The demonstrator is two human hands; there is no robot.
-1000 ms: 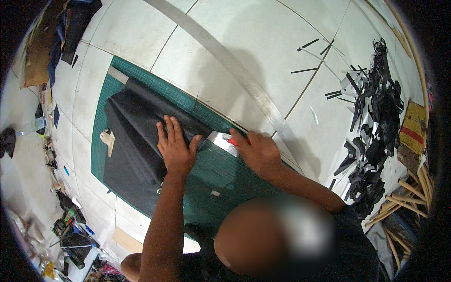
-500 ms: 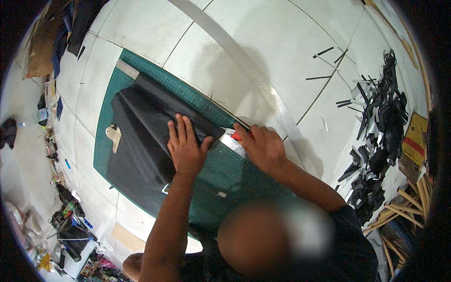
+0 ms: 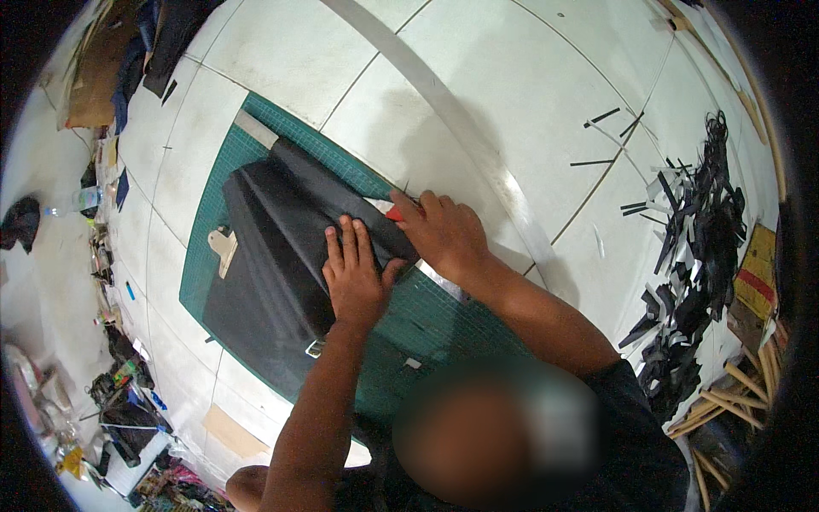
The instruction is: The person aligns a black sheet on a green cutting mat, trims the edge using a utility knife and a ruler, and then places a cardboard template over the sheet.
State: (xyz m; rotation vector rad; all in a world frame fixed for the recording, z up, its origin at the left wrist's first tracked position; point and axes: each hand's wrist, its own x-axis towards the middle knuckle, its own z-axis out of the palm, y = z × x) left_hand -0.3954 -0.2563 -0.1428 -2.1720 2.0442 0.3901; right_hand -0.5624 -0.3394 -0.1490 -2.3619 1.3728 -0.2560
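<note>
Black fabric (image 3: 269, 243) lies in folds on a green cutting mat (image 3: 426, 328). My left hand (image 3: 354, 277) presses flat on it, fingers spread. In my right hand (image 3: 445, 235) is a red-handled cutter (image 3: 395, 212), held at the fabric's far edge; its blade tip is hard to make out. A metal ruler (image 3: 257, 128) shows at the fabric's upper-left end and again below my right hand, its middle covered by cloth. A metal bulldog clip (image 3: 223, 252) sits on the fabric's left side. Near my left wrist is a small metal buckle-like piece (image 3: 316, 348).
A long metal strip (image 3: 465, 128) crosses the white tile floor beyond the mat. Black and white offcuts (image 3: 695, 247) are heaped at the right, above wooden sticks (image 3: 734, 397). Along the left stand a plastic bottle (image 3: 77, 202) and mixed clutter.
My right hand has moved left and away from me along the fabric's far edge with the cutter. My left hand stays pressed on the cloth. The whole view has shifted slightly.
</note>
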